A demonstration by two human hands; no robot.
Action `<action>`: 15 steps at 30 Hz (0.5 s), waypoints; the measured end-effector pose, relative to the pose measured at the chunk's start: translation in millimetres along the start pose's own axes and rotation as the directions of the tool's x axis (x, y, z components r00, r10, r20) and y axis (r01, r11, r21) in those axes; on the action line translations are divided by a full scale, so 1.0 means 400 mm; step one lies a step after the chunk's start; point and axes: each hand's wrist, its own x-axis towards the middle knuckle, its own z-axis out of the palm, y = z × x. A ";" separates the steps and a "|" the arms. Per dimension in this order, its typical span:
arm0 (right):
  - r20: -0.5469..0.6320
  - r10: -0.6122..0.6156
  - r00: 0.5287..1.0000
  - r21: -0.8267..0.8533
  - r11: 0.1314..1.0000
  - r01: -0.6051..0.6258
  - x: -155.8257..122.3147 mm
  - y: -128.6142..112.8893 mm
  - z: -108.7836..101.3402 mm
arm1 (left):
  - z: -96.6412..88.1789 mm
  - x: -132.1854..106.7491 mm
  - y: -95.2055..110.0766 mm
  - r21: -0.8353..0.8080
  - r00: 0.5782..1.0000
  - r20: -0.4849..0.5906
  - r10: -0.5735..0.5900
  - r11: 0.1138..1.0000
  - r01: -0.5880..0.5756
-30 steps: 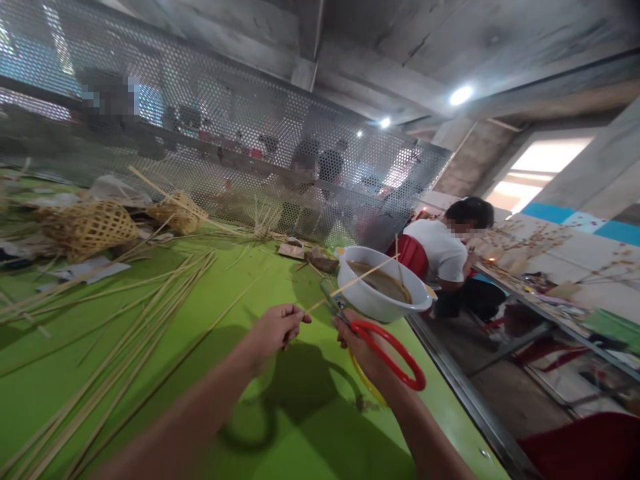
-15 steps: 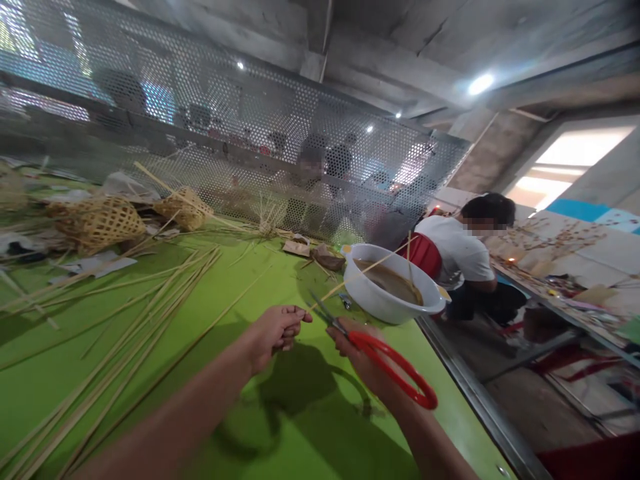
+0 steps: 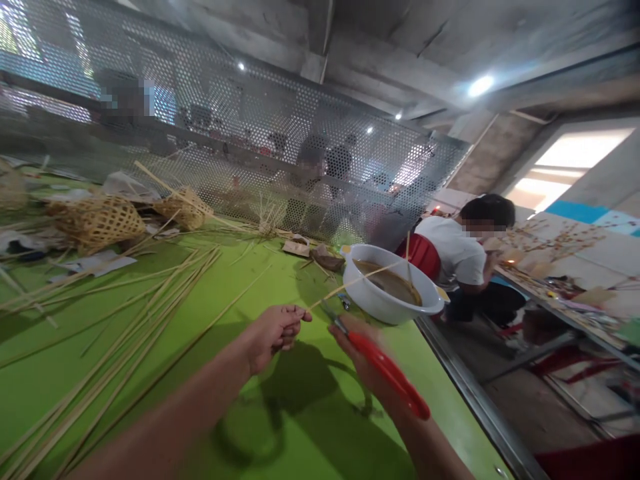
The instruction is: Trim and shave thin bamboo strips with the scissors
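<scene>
1. Left hand [image 3: 274, 330]: fingers pinch the thin pale bamboo strip [image 3: 350, 283], which slants up over a white round bowl [image 3: 380, 305].
2. Right hand [image 3: 364, 352]: fingers wrapped around red-handled scissors [image 3: 387, 372] above the green counter [image 3: 300, 413].

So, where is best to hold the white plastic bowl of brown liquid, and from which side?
Take the white round plastic bowl by its out-turned rim, at both sides, coming from the near side, where its wall is bare. It stands upright by the edge of the green table, holding brown liquid, so likely keep it level. Thin bamboo sticks lean on its far rim.
</scene>
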 end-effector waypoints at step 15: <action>0.003 0.035 0.999 -0.010 0.999 -0.035 -0.003 0.010 -0.004 | 0.018 0.007 -0.005 0.628 0.925 -0.118 0.360 0.749 -0.212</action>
